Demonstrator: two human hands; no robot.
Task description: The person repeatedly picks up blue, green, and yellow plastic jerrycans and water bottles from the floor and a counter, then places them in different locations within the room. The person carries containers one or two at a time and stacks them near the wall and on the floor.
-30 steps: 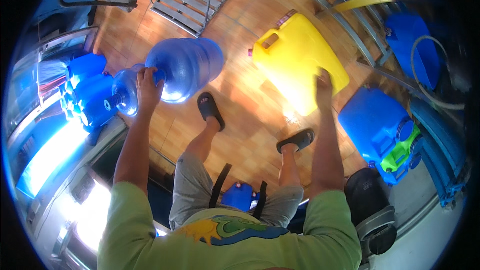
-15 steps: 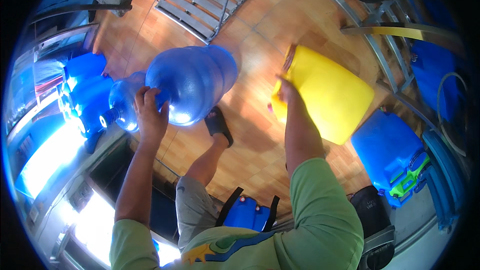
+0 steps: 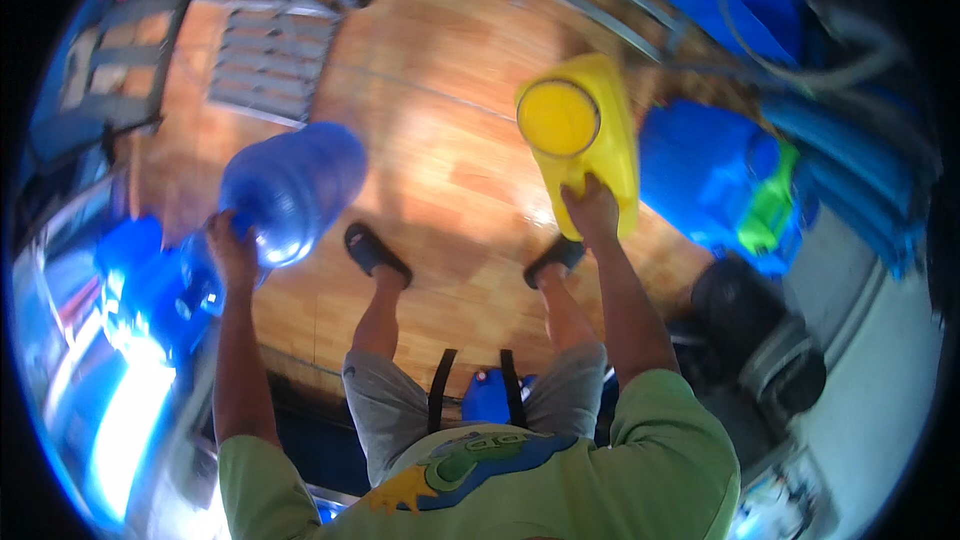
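My left hand (image 3: pixel 232 252) is closed round the neck of a large clear-blue water bottle (image 3: pixel 300 185), which lies tilted with its base away from me. A second blue bottle's neck (image 3: pixel 203 285) shows beside that hand, and the rest of it is mostly hidden. Over on the right, my right hand (image 3: pixel 592 208) grips the handle of a yellow jerrycan (image 3: pixel 612 130). A wide round yellow cap (image 3: pixel 558 118) faces up on the jerrycan, close to the blue containers at the right.
Blue jerrycans (image 3: pixel 700 165) stand at the right, one with a green part (image 3: pixel 770 202). Blue containers (image 3: pixel 150 280) line the left side. A slatted metal rack (image 3: pixel 272 60) sits at the far left, and metal rails (image 3: pixel 600 15) cross the far side. Tiled floor (image 3: pixel 450 170) lies between my hands.
The yellow jerrycan has turned so its round cap shows, and it now sits nearer the blue jerrycans. My view has shifted right, and both my feet now show. My left hand stays at the bottle's neck.
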